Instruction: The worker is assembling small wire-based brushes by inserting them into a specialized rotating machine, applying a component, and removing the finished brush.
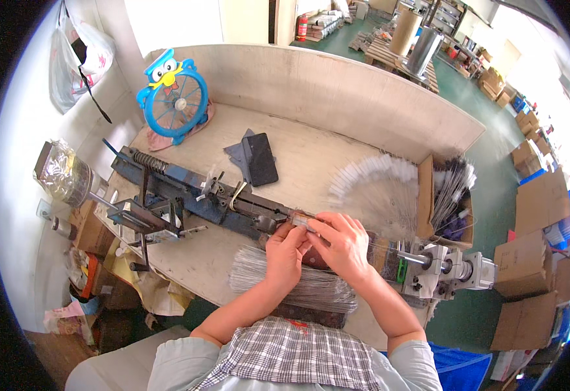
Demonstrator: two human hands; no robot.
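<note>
My left hand [285, 255] and my right hand [342, 245] meet at the middle of the long dark metal bench machine [197, 199]. Thumbs and fingers of both are pinched together around a small whitish piece [300, 220], whose kind I cannot make out. Just below my hands lies a thick bundle of thin straight metal wires [321, 291], partly covered by my wrists. Beyond my right hand, wire brushes with white bristle heads [363, 179] are spread in a fan on the table.
An open cardboard box [426, 195] of brushes stands at the right. A clamping head [451, 267] sits at the machine's right end. Farther back are a dark phone [259, 159] and a blue toy-shaped fan [176, 101]. A low board [337, 91] edges the table.
</note>
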